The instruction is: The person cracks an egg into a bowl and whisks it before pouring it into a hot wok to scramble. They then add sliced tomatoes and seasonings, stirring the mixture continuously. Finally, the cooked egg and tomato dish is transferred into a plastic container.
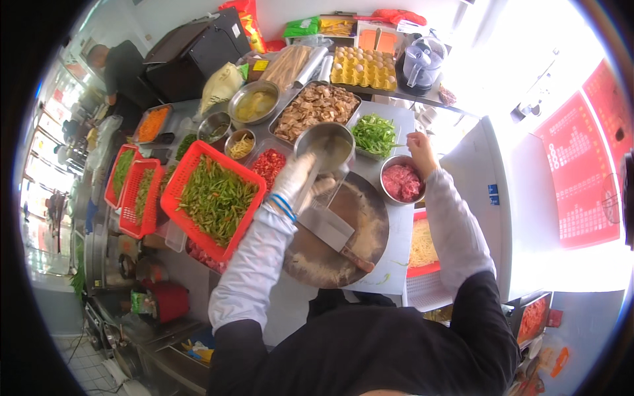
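Note:
My left hand, in a thin clear glove with blue bands at the wrist, grips a clear plastic container. Just beyond its fingers is a steel bowl of cloudy liquid; whether the hand also bears on it I cannot tell. Under them, a cleaver with a wooden handle lies on a round chopping board. My right hand is bare, its fingers curled, above the rim of a steel bowl of raw minced meat. Sliced green peppers lie close to its left. Anything small inside its fingers is hidden.
A red basket of cut green vegetables sits by my left forearm. Chopped red chillies and a tray of sliced brown food lie beyond. Egg trays and a food processor stand behind. Another person is far left.

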Demonstrator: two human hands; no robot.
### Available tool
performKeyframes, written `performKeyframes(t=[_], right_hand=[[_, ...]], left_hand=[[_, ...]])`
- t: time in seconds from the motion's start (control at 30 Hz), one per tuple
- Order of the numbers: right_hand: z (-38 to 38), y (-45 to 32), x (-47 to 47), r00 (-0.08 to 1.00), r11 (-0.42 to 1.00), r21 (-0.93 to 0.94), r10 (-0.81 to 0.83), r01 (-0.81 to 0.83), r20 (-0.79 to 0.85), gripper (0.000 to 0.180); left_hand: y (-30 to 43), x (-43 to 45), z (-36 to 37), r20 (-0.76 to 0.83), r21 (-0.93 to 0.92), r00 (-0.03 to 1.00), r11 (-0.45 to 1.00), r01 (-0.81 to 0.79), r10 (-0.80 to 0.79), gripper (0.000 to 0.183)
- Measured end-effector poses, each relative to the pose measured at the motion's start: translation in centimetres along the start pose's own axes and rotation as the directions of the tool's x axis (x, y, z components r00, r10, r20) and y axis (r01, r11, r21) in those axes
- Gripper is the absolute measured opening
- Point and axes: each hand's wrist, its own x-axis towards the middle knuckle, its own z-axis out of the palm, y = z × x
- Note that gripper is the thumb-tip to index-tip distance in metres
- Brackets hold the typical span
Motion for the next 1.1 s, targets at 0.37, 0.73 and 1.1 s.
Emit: performKeyframes(t=[0.37,0.73,1.1], right_hand=[[6.8,17.7,9.9,0.769,0.950,-0.108,0.300,-0.292,0.564,0.020],[-3.5,14.3,13.1,0.770,0.737,0.303,0.444,-0.605,0.458,0.030],[-12.5,6.6,11.2,0.807,0.691,0.443,0.376,-0.571,0.455,0.021]], left_hand=[[4.3,13.8,-2.2,-0.035,0.393,0.999,0.920,-0.008,0.024,0.026],[-1.7,22.5,0.1,-0.169,0.597,0.960,0.752,0.279,-0.222,0.033],[-7.2,29.4,1.0,-0.064,0.989,0.990,-0.141,0.046,-0.122,0.031]])
